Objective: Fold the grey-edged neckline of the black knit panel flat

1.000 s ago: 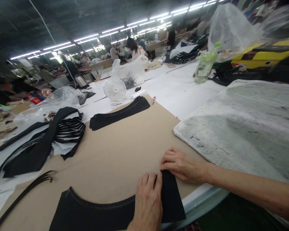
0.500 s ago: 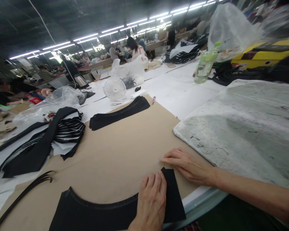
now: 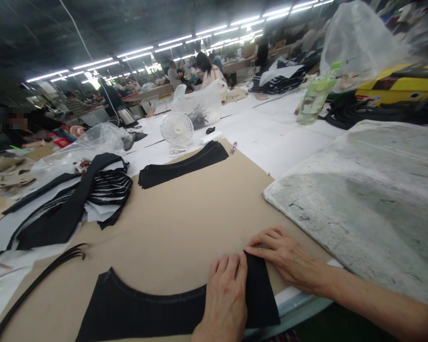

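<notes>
A black curved fabric piece (image 3: 157, 318) lies flat near the front edge of a brown board or paper sheet (image 3: 185, 228). My left hand (image 3: 225, 292) rests flat on its right part, fingers stretched forward and close together. Just right of it, my right hand (image 3: 288, 259) is palm down with fingers extended, its index fingertip at the piece's upper right corner. Neither hand grips anything that I can see. Farther back on the brown sheet sits a stack of smaller curved black pieces (image 3: 185, 164).
Black and white layered pieces (image 3: 74, 204) lie at left, with thin black strips (image 3: 46, 273) nearer me. A marked grey-white slab (image 3: 360, 199) borders the right. Behind stand a small white fan (image 3: 177, 129) and a green-capped bottle (image 3: 316, 97). People work in the background.
My right hand has moved nearer me, its index fingertip now meeting the black piece's corner. My left hand stays on the fabric. The whole view has shifted slightly.
</notes>
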The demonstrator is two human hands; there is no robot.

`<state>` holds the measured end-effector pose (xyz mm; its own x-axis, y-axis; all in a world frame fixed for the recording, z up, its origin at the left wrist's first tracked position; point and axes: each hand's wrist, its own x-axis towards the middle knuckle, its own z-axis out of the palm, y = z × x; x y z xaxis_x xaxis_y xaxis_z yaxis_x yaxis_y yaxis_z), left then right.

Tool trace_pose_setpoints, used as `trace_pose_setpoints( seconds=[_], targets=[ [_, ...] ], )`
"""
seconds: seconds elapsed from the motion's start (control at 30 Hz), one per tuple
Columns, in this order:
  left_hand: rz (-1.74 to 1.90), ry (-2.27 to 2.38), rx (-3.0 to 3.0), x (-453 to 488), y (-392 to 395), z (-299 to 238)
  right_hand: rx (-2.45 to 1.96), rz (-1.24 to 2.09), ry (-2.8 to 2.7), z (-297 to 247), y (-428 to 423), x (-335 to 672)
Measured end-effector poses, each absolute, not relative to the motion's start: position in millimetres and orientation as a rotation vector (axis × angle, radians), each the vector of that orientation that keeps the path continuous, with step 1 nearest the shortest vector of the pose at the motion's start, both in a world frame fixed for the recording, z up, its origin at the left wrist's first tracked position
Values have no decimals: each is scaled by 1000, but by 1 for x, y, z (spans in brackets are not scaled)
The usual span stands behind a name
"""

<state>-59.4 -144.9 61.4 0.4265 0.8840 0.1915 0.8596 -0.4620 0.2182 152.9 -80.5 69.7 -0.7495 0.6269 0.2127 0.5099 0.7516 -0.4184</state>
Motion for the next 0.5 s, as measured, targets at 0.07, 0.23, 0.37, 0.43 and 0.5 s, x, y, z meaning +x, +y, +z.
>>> trace_pose_setpoints(
  seconds=[0.07,0.23,0.37,0.43,0.5],
  targets=[
    [502,1571,2323,-66,-141,70,-872,521,-2605,70,-79,154],
    [685,1540,1981,-78,-134,78,-878,557,-2624,69,-77,155],
    [650,1547,2076,-75,-136,71,-882,520,-2651,67,-78,155],
    [623,1570,2119,-72,-138,69,-884,515,-2658,68,-79,154],
    [607,1590,2141,-71,-139,68,-885,507,-2662,69,-80,153]
  ],
)
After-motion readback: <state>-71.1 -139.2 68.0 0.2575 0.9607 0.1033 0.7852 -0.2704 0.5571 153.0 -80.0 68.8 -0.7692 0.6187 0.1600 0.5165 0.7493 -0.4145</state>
